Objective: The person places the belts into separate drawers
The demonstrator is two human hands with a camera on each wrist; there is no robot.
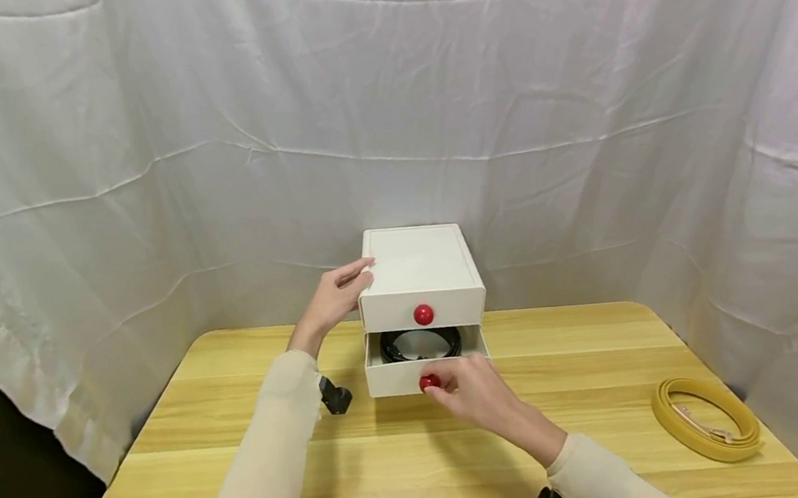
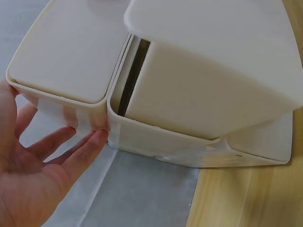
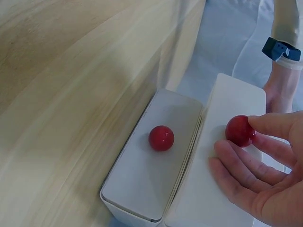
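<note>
At the centre of the head view a white two-drawer box (image 1: 418, 276) stands on the tabletop (image 1: 264, 485). Its lower drawer (image 1: 393, 376) is pulled partly out, with a coiled black belt (image 1: 419, 345) lying inside. The right hand (image 1: 474, 390) has its thumb and fingertips around the drawer's red knob (image 1: 428, 382); the right wrist view shows them lightly curled on the knob, more touching than clamping. The left hand (image 1: 333, 298) lies with straight, slightly spread fingers (image 2: 85, 151) flat against the box's side, bracing it. The upper drawer, with its own red knob (image 1: 423, 314), sits closed. The step in hand looks like sliding the lower drawer; whichever way it goes, the move calls for a straight push or pull along the drawer's line while the left hand keeps the box from shifting. A yellow belt (image 1: 705, 417) lies coiled at lower right, well apart.
</note>
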